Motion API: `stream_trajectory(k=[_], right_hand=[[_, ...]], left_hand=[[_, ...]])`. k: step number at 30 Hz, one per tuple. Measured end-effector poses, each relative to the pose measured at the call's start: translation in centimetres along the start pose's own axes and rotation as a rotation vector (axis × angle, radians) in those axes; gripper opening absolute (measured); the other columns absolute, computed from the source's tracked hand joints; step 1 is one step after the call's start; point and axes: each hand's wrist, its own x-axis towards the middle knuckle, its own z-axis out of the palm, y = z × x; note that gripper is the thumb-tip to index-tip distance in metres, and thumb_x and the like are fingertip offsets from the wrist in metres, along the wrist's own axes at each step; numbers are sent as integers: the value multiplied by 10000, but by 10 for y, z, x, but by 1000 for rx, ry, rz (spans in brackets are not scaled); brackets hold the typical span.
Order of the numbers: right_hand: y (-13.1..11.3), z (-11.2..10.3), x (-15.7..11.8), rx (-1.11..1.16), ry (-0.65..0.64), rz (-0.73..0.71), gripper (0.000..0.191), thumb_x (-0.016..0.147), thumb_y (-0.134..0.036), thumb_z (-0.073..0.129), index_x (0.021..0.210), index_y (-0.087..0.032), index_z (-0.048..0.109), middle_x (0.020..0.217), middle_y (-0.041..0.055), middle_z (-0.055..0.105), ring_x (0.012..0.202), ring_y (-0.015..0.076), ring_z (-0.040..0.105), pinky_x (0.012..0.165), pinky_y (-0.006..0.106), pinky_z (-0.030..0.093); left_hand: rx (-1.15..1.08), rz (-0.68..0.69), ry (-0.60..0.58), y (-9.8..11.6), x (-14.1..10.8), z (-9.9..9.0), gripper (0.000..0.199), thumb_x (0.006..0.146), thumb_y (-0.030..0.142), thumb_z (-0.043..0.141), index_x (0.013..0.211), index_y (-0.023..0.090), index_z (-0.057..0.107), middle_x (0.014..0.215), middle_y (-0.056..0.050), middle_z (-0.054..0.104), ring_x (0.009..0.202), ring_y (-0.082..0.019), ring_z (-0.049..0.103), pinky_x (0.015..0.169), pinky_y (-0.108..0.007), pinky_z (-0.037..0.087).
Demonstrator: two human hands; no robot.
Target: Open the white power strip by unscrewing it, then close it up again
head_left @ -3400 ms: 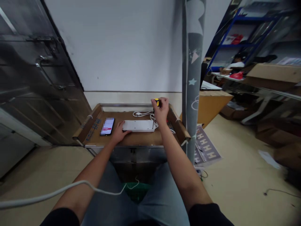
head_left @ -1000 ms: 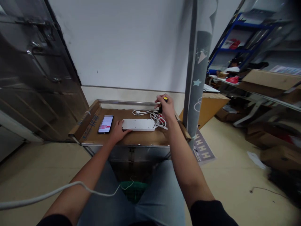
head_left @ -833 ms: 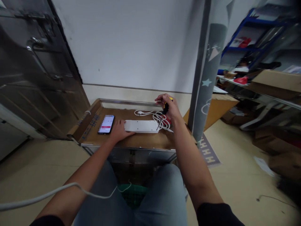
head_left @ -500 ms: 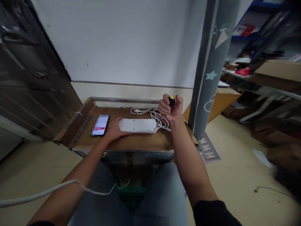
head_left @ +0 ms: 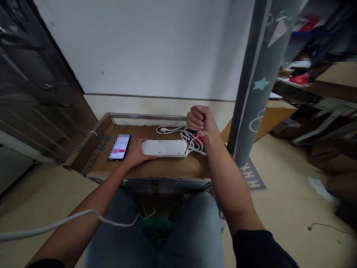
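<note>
Over power strip (head_left: 165, 147), right grip (head_left: 201, 120), looser earlier, now clenched round screwdriver (head_left: 189, 143); left grip (head_left: 136, 152) clasping strip.

Dark sleeves (head_left: 259, 245) (short ones) go with blue jeans (head_left: 199, 230).

I get smooth, semi-matt white plastic on the pwr strip (head_left: 164, 148), ctr of frame, w/ a thin metal screwdriver shaft (head_left: 189, 144) at its R end. Cable (head_left: 196, 148) beside it: smooth white plastic too. Phone (head_left: 120, 148), L of ctr, glossy screen. Tray lining (head_left: 167, 169): matt brown cardboard; rail (head_left: 150, 117) behind, metal. Upper L, I see a metal door (head_left: 25, 74) w/ glints; upper ctr, smooth matt wall (head_left: 153, 48). Btm ctr, jeans (head_left: 198, 230), denim; btm R, sleeve (head_left: 258, 245), matt black cloth.
</note>
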Motion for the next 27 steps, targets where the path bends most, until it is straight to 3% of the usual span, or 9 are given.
stream_trajectory(k=[5,10,16,27], right_hand=[[-3,22,-2,-115,289,-59,707,885,-544,758,544,-219,231,411,-121,212,313,10,106,319,164,91],[-1,38,-4,-189,486,-139,687,788,-560,827,518,-225,292,399,-108,257,320,22,146,324,192,64],[10,45,-4,-354,743,-262,707,789,-723,759,530,-241,311,425,-100,243,347,35,167,339,225,101],[26,49,0,-544,1011,-453,563,917,-609,655,583,-241,391,466,-85,314,390,59,300,408,238,206]], left_hand=[[7,-2,-3,0,0,1,1053,559,666,948,1399,188,528,1431,-174,600,1341,-406,586,1184,-570,464],[11,1,16,-1,-1,2,1046,567,650,950,1398,180,523,1427,-174,601,1347,-402,584,1194,-565,459],[2,15,25,1,-2,2,1030,567,659,946,1385,197,527,1408,-159,605,1346,-399,584,1193,-562,465],[-9,5,19,0,-2,2,1061,556,674,949,1396,182,525,1416,-172,603,1358,-398,573,1205,-562,456]])
